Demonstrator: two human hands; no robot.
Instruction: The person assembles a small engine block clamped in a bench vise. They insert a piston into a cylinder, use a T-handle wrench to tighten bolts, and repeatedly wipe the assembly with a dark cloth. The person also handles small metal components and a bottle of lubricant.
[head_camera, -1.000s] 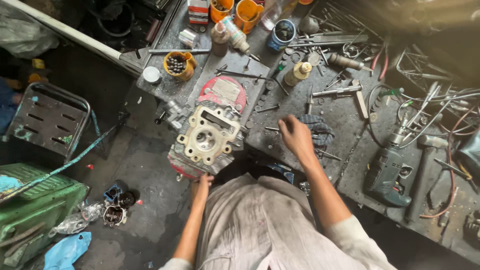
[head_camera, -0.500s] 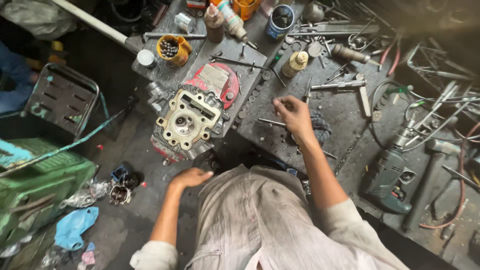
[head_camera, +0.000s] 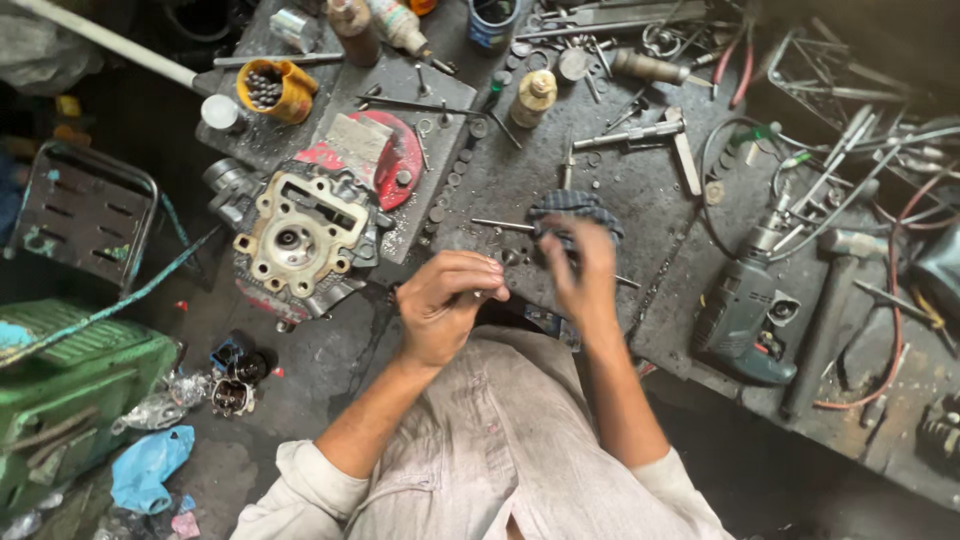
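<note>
My left hand hovers over the front edge of the greasy metal workbench with its fingers curled into a fist; I cannot tell if anything small is inside. Close to its right, my right hand is motion-blurred, its fingertips at the lower edge of a dark checked cloth. A thin metal rod lies just left of the cloth. A cream and grey engine cylinder head stands to the left of my left hand, beside a red round cover.
A grey-blue power drill and a hammer lie at the right. A yellow cup of bolts, bottles, screwdrivers and washers crowd the far side. On the floor at left are a green crate, a metal stool and a blue bag.
My left hand has risen from below the cylinder head to the bench edge and closed. My right hand has drawn back toward me at the cloth. The view has moved closer.
</note>
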